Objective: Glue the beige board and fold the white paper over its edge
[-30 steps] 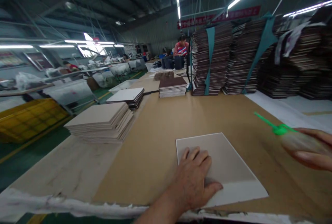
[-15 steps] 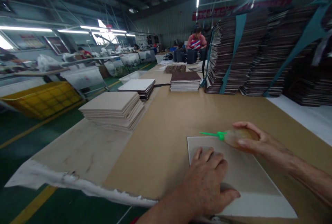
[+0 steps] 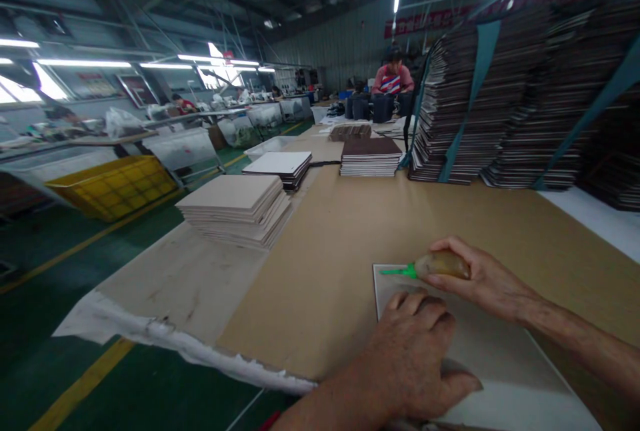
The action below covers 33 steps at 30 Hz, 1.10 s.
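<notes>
A grey-white board sheet (image 3: 505, 358) lies flat on the brown paper-covered table (image 3: 350, 238) right in front of me. My left hand (image 3: 413, 358) presses palm-down on its near left part, fingers spread. My right hand (image 3: 480, 278) grips a small squeeze bottle (image 3: 440, 263) with a green nozzle. The nozzle tip points left and sits at the sheet's far left corner.
A stack of beige boards (image 3: 237, 208) stands at the table's left, with two smaller stacks (image 3: 370, 154) behind. Tall strapped piles of dark boards (image 3: 470, 91) fill the back right. A person (image 3: 393, 78) sits at the far end. A yellow crate (image 3: 115, 184) rests on the floor at left.
My right hand has carried the bottle from the far right leftwards and down to the sheet's far left corner. The left hand stays pressed on the sheet. The camera has shifted left.
</notes>
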### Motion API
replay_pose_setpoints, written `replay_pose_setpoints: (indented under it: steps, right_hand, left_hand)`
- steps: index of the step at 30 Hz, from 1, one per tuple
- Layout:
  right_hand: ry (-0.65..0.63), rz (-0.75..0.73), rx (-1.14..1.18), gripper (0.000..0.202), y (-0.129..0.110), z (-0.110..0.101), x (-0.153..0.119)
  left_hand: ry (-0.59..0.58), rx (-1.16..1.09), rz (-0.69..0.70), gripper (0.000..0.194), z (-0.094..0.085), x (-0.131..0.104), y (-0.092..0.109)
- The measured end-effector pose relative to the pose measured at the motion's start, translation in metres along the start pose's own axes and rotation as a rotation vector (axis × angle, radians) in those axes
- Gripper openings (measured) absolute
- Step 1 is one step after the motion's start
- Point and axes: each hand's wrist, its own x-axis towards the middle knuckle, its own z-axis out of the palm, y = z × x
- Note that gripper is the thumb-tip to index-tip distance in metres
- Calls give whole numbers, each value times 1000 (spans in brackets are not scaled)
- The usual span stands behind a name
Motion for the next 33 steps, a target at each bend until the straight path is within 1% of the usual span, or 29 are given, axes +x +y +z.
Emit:
replay_pose_setpoints:
  steps: [4, 6, 11, 16, 21, 28, 33]
  right_hand:
    - [-65, -153, -80, 36, -3, -9, 10]
    - [-103, -215, -114, 31, -7, -13, 16]
    - [-153, -289, -171, 24, -19, -18, 29]
    - [-185, -320, -202, 22, -29, -22, 36]
    - [-198, -303, -213, 18, -27, -28, 36]
    - [-198, -319, -217, 16, -28, -21, 39]
    - [-220, -309, -232, 16, -41, -20, 44]
  left_hand:
    - [-7, -4, -3, 55, -1, 0, 0]
    - [-4, -11, -4, 56, -1, 0, 1]
    - [0, -21, -1, 53, -3, 0, 1]
    - [-9, -14, -2, 52, -4, 1, 3]
    - [-18, -1, -3, 52, -6, 1, 4]
    - [-31, 8, -12, 51, -7, 2, 4]
    - [-30, -2, -13, 50, -7, 2, 4]
